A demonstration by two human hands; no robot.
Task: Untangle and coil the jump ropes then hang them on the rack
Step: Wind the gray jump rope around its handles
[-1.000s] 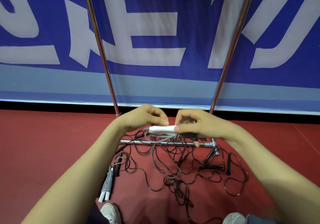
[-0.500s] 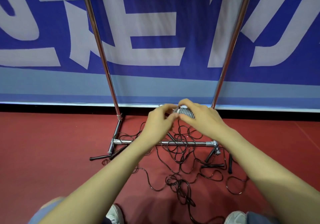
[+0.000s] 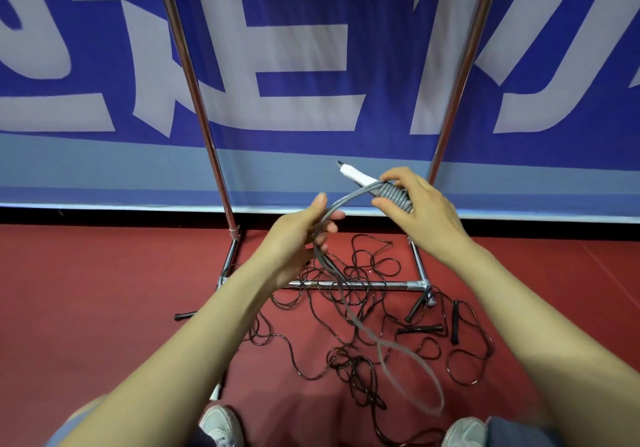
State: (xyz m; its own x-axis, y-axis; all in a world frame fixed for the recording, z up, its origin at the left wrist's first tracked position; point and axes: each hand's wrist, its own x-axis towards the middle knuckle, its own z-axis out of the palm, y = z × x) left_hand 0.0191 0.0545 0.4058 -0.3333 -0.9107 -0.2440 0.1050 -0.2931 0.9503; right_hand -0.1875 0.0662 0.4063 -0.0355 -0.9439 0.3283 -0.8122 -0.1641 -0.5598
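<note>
Grey rubbery jump rope (image 3: 394,195), coiled tightly round its white handles (image 3: 356,174), is gripped by the right hand (image 3: 424,212), fingers curled. The left hand (image 3: 296,238) curls fingers round its slack loop, above thin black jump ropes (image 3: 349,360) tangled on red floor (image 3: 104,290) by a chrome tube rack (image 3: 194,100).

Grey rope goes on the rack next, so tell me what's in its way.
Nothing visible stands between the grey rope and the rack; its top bar is out of frame. The rope's loose tail lies over the black ropes below.
</note>
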